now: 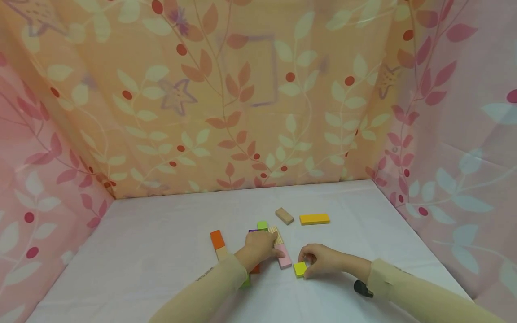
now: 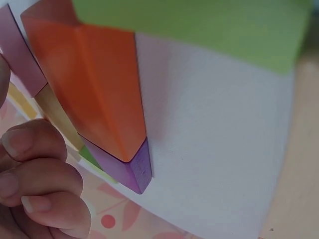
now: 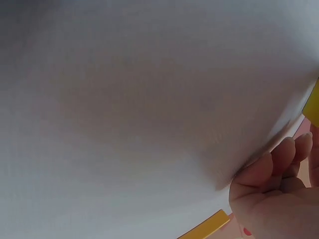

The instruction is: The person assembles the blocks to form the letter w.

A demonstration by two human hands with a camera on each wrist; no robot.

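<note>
My right hand pinches a small yellow block between thumb and fingers, low over the white tabletop. At the right edge of the right wrist view, part of that yellow block shows beside the fingers. My left hand lies over a group of blocks, its thumb at the pink block and a fingertip by the ribbed wooden block. Under it are an orange block, a purple block and a green block, partly hidden in the head view.
Left of the group, an orange block meets a plain wooden block. Farther back lie a wooden block and a long yellow-orange block. A light green block tops the group. Flowered cloth walls the table.
</note>
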